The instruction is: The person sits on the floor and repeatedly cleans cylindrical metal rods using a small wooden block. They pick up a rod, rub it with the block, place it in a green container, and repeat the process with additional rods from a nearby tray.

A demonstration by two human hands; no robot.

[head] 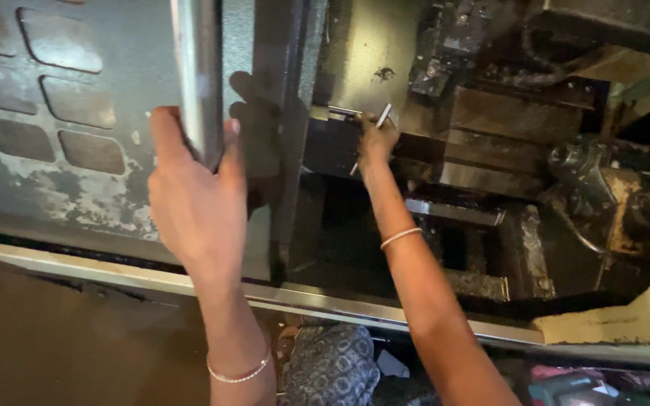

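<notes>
Hands are apart: the left hand (193,199) grips the shiny door handle (198,75), and the right hand (376,141) far inside the machine (505,128) pinches a thin metal rod (382,116).

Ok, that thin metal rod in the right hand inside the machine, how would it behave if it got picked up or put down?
The rod looks like straight bare metal, so probably stiff, not floppy. It is thin and the right hand pinches it in the fingers alone, so likely light. Round and smooth as it seems, it may roll on a flat spot and slip in the oily-looking machine.
</notes>
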